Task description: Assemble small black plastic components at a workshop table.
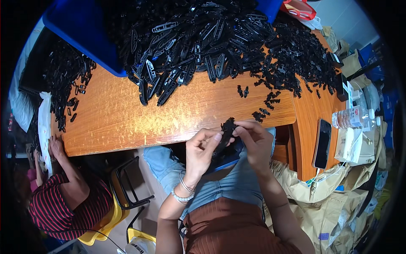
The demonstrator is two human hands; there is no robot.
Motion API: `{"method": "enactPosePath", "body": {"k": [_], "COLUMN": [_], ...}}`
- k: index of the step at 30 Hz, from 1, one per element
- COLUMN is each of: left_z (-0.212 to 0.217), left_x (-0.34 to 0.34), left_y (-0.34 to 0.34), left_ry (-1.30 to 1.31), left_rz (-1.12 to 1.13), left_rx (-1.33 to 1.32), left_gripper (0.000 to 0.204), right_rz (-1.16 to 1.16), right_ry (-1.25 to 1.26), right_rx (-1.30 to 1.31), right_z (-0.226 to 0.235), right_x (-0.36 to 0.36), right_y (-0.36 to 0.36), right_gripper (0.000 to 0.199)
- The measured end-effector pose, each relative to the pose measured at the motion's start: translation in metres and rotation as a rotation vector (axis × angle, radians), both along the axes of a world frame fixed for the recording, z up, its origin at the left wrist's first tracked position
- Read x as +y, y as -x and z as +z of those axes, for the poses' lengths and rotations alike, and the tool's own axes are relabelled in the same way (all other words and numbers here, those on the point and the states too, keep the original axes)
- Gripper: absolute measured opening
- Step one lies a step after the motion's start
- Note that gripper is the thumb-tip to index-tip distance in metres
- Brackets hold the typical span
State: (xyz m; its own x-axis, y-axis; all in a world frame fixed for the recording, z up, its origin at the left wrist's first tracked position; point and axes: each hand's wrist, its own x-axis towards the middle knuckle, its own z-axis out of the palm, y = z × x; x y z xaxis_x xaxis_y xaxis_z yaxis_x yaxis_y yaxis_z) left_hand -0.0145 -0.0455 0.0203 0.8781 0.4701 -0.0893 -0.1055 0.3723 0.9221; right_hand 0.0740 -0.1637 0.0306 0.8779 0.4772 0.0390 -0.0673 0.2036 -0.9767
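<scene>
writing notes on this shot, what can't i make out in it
Head view: the full shape of the black part, partly covered by the fingers of the left hand and right hand.
Head view: the upper end of the blue bin, cut off by the top edge.
Head view: the blue object at the lap, mostly hidden by hands and shadow.

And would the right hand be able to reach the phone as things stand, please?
Probably yes: the way to the phone looks free, though the right hand is busy with a black part.
</scene>
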Motion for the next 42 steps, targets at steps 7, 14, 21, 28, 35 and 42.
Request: {"method": "enactPosePath", "body": {"k": [7, 14, 21, 28, 35, 42], "left_z": [0.014, 0.008, 0.003, 0.000, 0.003, -0.005], "left_x": [-0.001, 0.006, 0.007, 0.021, 0.092, 0.104], "left_y": [0.000, 0.007, 0.009, 0.010, -0.023, -0.032], "left_ry": [-0.025, -0.034, -0.129, -0.090, -1.620, -1.547], "left_rz": [-0.009, -0.093, -0.052, -0.208, 0.481, 0.386], "left_rx": [0.071, 0.101, 0.075, 0.086, 0.291, 0.476], "left_gripper": [0.022, 0.018, 0.017, 0.019, 0.019, 0.025], "right_rz": [0.144, 0.063, 0.260, 0.171, 0.416, -0.275], "right_ry": [0.135, 0.309, 0.316, 0.281, 0.399, 0.607], "right_rx": [-0.297, -0.700, -0.215, -0.265, -0.076, -0.968], "right_z": [0.004, -0.004, -0.009, -0.018, -0.028, -0.011], "right_x": [-0.006, -0.010, -0.011, -0.010, -0.015, 0.036], "right_y": [0.000, -0.002, 0.002, 0.011, 0.006, -0.081], "right_gripper": [0.013, 0.015, 0.022, 0.020, 0.015, 0.008]}}
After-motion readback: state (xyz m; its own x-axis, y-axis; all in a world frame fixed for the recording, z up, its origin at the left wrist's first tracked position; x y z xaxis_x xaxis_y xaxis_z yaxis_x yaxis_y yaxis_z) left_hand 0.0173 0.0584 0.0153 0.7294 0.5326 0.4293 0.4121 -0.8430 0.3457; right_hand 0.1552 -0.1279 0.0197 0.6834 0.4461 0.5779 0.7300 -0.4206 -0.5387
